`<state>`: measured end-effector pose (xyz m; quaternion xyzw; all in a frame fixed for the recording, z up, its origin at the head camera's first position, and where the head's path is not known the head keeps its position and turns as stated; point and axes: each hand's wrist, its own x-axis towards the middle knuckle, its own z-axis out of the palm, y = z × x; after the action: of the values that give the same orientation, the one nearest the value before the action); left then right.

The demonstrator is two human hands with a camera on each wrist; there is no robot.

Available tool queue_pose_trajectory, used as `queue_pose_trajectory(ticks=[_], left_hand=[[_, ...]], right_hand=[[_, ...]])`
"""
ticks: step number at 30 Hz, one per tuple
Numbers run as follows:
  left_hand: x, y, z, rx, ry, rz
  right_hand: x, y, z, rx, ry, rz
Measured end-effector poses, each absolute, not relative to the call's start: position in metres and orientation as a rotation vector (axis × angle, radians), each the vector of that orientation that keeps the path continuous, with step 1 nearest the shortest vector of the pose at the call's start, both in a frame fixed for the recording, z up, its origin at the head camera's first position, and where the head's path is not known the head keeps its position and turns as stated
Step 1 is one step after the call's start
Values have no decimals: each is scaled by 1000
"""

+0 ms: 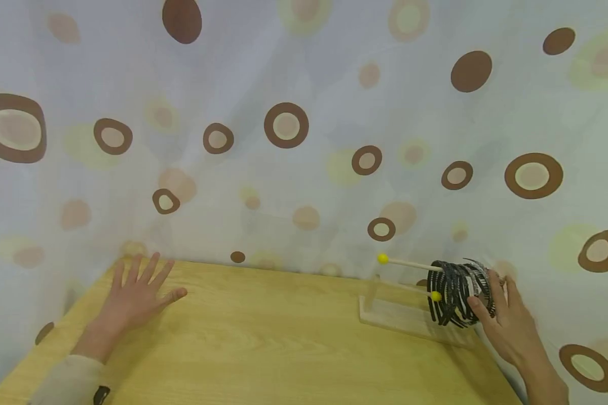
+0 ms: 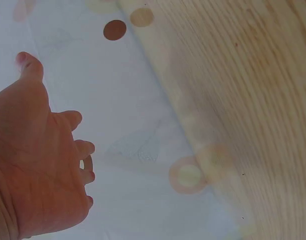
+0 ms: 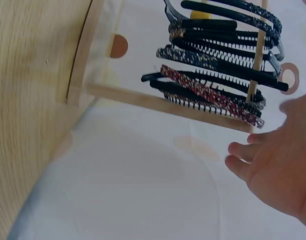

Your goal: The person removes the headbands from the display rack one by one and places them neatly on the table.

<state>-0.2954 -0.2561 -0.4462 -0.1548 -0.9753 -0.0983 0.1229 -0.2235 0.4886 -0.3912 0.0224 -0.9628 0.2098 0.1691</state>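
Observation:
Several dark hair hoops [image 1: 455, 288], some with glittery or braided coverings, hang on a wooden rack [image 1: 392, 316] with yellow balls [image 1: 382, 259] on its rod ends. My right hand [image 1: 513, 329] is at the right end of the hoops, thumb and fingers spread apart. In the right wrist view its fingertips are beside the rack's wooden post [image 3: 167, 106], and a red-speckled hoop [image 3: 207, 92] lies nearest that post. Over the far left part of the table, my left hand [image 1: 135, 304] has its fingers spread and holds nothing.
The rack stands near the right edge of a light wooden table [image 1: 263, 337]. A pale sheet with brown circles [image 1: 286, 125] hangs behind and beside the table. A sleeve [image 1: 71, 382] with a black strap covers the left forearm.

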Motion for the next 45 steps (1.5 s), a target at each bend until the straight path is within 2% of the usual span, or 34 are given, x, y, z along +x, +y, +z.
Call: queue_pose_trajectory(ticks=[6,14,20,34,39,45], left_hand=[[-291,-249,-449,-531,-2820,-341],[-282,-220,-425,-646,-2701,-542],[-272,-148,-414,-834,-2552,-636],[-268,25,-392,-1117,-2334,-934],[-258,61,-390,-1163,-2391,-1200],[-246,83,-393,-1083,-2339,-1657]], right_hand=[[-207,486,-393,95,-2583,818],[-216,468,-372,-114,-2432,1014],[-213,462,-368,-226,-2342,1114],[-200,426,-364,-147,-2290,1187],[-203,406,-372,-141,-2156,1237],[-203,384,-377,-46,-2133,1254]])
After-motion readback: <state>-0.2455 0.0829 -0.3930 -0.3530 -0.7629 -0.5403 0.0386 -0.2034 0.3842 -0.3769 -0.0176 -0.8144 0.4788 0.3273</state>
